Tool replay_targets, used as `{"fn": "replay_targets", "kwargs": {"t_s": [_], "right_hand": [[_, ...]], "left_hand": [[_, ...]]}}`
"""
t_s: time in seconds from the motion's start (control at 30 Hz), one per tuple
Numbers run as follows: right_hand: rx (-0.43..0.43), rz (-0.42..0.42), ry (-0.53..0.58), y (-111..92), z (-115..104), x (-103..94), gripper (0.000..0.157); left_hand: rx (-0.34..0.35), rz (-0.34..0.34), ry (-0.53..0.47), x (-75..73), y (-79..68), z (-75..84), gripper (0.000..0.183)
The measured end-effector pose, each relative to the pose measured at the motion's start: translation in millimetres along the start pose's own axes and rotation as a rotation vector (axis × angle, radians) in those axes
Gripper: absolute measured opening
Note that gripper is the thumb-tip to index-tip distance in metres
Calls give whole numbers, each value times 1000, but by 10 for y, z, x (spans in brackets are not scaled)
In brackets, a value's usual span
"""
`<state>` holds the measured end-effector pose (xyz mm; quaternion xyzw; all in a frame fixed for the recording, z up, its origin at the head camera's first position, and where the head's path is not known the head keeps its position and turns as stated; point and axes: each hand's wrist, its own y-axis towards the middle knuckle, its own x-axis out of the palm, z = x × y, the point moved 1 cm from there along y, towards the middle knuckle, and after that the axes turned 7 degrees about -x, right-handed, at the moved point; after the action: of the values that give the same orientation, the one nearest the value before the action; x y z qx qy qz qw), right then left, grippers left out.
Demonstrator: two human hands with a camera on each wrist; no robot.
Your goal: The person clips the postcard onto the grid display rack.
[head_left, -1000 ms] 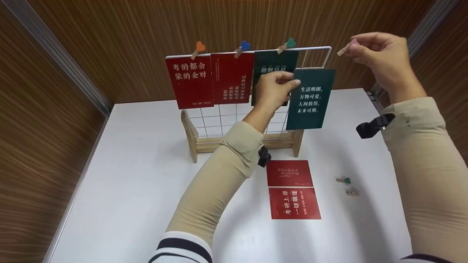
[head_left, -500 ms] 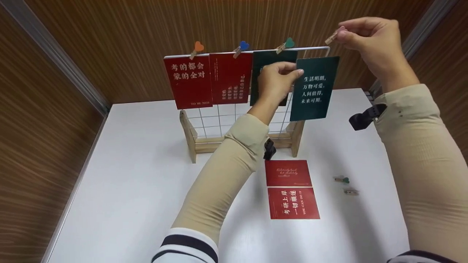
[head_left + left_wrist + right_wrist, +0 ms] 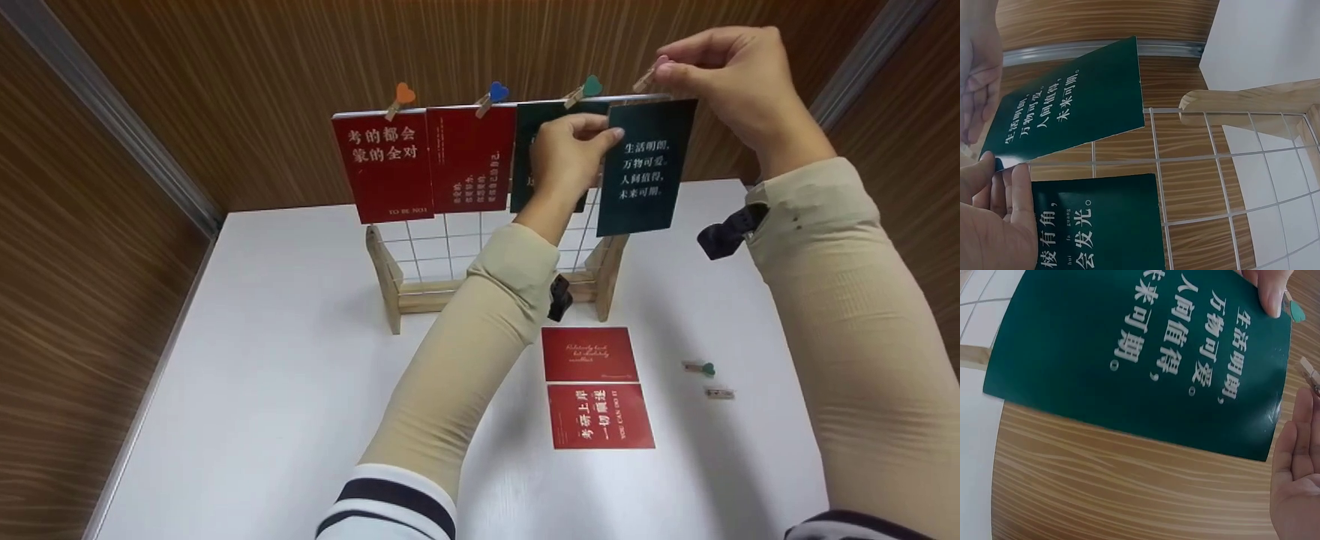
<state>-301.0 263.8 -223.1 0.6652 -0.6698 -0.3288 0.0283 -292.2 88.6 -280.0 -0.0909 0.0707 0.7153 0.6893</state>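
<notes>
My left hand (image 3: 566, 154) pinches the upper left edge of a green card (image 3: 646, 169) with white characters. The card is held up at the right end of a white wire grid rack (image 3: 420, 247). Just above the card's top edge, my right hand (image 3: 739, 82) pinches a small wooden clothespin (image 3: 649, 75) with a pink heart. In the right wrist view the clothespin (image 3: 1310, 372) is apart from the card. Another green card (image 3: 1098, 222) hangs beside the held one, partly hidden by my left hand in the head view.
Two red cards (image 3: 386, 169) hang at the rack's left, clipped by orange-heart (image 3: 401, 97) and blue-heart (image 3: 493, 97) clothespins. A green-heart clothespin (image 3: 585, 88) clips the hanging green card. Two red cards (image 3: 600, 416) and two clothespins (image 3: 701, 368) lie on the white table (image 3: 262, 337).
My left hand has raised the green card up to the rack's top bar. My right hand has moved left and up with the clothespin, closer to the card's top edge.
</notes>
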Motion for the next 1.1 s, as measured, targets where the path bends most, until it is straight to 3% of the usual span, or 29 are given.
{"fn": "replay_targets", "kwargs": {"t_s": [0.47, 0.7, 1.1], "right_hand": [[46, -48, -77, 45, -14, 35, 36], [55, -54, -98, 61, -23, 27, 38], [74, -89, -156, 95, -63, 48, 33]], "left_hand": [[-31, 45, -2, 15, -8, 34, 23], [-8, 84, 75, 23, -17, 58, 23], [10, 149, 50, 81, -51, 47, 19]]}}
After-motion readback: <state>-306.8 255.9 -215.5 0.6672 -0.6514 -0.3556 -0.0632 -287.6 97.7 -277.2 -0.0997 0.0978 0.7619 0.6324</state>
